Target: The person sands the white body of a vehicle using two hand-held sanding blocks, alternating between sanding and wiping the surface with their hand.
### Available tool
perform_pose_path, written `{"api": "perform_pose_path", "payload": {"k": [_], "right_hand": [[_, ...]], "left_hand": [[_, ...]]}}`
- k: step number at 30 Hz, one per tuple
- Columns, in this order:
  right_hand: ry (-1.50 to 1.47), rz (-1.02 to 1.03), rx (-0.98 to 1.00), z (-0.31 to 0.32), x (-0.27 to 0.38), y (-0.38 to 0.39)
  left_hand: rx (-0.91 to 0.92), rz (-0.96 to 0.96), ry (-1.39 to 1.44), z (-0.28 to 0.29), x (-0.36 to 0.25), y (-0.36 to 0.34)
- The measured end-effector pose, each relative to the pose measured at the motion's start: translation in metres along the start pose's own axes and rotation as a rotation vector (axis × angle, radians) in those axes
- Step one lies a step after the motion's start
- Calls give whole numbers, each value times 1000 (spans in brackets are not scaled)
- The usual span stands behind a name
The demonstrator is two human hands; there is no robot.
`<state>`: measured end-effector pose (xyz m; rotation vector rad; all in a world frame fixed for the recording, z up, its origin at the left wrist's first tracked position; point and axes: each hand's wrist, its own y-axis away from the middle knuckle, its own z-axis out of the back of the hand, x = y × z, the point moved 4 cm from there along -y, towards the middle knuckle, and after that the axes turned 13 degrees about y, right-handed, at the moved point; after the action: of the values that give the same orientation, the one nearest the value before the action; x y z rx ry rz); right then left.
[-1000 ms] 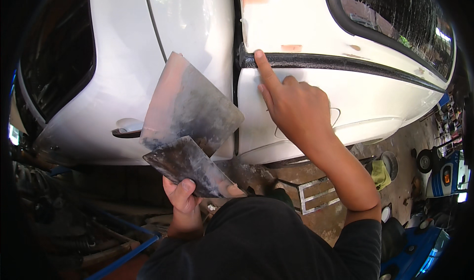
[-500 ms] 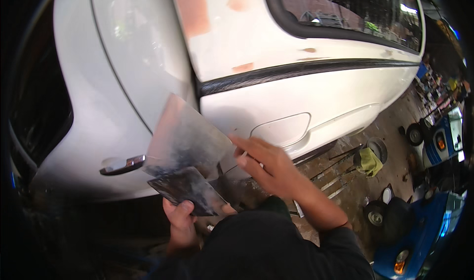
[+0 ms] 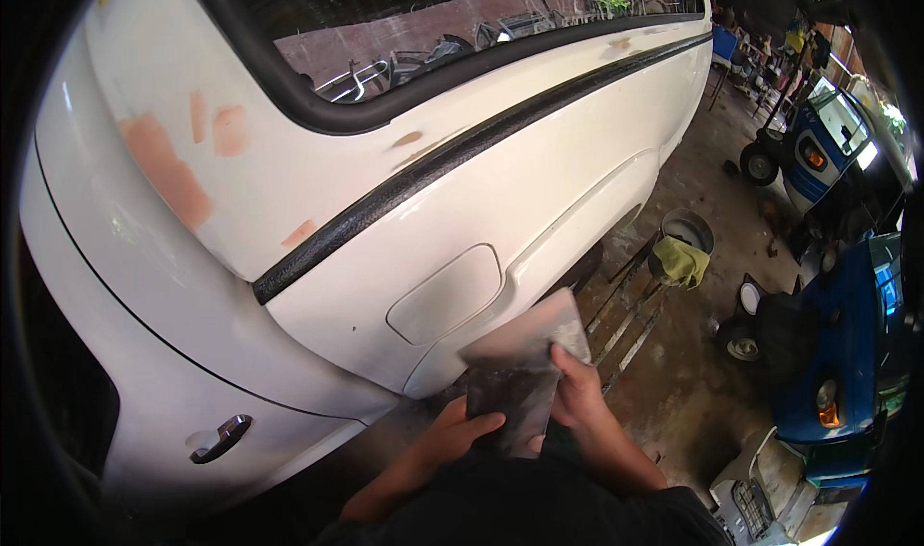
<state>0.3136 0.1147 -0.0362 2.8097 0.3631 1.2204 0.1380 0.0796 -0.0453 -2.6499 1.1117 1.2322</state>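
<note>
My left hand (image 3: 450, 434) grips a dark, smudged flat sheet (image 3: 510, 402) low in front of my body, thumb lying across its face. My right hand (image 3: 581, 394) is closed on the edge of a pinkish-grey flat sheet (image 3: 539, 334), its thumb on top. This paler sheet sits directly against the far edge of the dark one; whether they are one folded piece or two, I cannot tell. Fingers under both sheets are mostly hidden. Beyond them stands a white van (image 3: 423, 248) with reddish-brown patches (image 3: 168, 171) on its bodywork.
A black trim strip (image 3: 481, 132) runs along the van beneath its window. The door handle (image 3: 223, 438) is at the lower left. On the floor to the right stands a round basin (image 3: 689, 227) with a yellow-green cloth (image 3: 680, 261). Blue vehicles (image 3: 828, 354) stand farther right.
My view has swung right along the van. Both hands and the sheets have moved away from the door handle, and my right hand has come down onto the paler sheet's edge.
</note>
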Motion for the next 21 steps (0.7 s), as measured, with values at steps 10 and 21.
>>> {"api": "perform_pose_path", "payload": {"k": [10, 21], "right_hand": [[911, 442, -274, 81, 79, 40], [1745, 717, 108, 128, 119, 52]], "left_hand": [[-221, -331, 428, -23, 3, -85], [-484, -417, 365, -96, 52, -164]]}}
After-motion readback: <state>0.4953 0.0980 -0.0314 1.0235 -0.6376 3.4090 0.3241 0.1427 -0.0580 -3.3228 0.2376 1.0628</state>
